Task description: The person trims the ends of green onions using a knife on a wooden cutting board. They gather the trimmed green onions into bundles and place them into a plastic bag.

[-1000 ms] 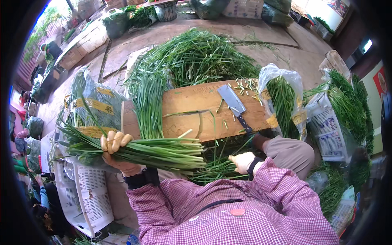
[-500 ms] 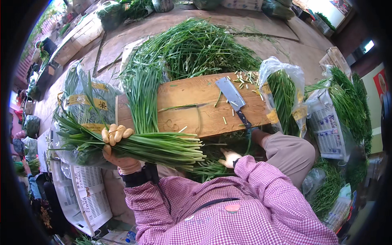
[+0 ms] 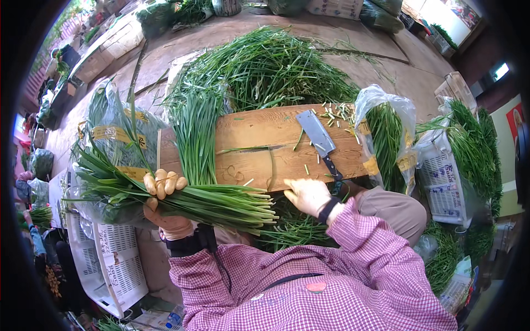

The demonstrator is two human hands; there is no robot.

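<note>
My left hand (image 3: 164, 186) is closed round a thick bunch of Chinese chives (image 3: 223, 203). The bunch lies level above my lap, pale cut ends to the right, leaf tips to the left. My right hand (image 3: 309, 196) is by the near edge of the wooden board (image 3: 243, 163), right of those stem ends; its fingers look slightly apart and nothing shows in them. Another bunch of chives (image 3: 194, 140) lies across the board's left part. A cleaver (image 3: 316, 132) rests at the board's right, its black handle towards me, among cut stem bits (image 3: 337, 115).
A large heap of loose chives (image 3: 265, 66) lies beyond the board. Right of it stand an open plastic bag (image 3: 383, 132) of chives and a white crate (image 3: 443, 182). Left are a taped clear bag (image 3: 118, 135) and another white crate (image 3: 124, 265). Loose greens (image 3: 298, 229) lie below the board.
My right hand has risen from the loose greens below the board to its near edge. My left hand keeps the bunch in about the same place.
</note>
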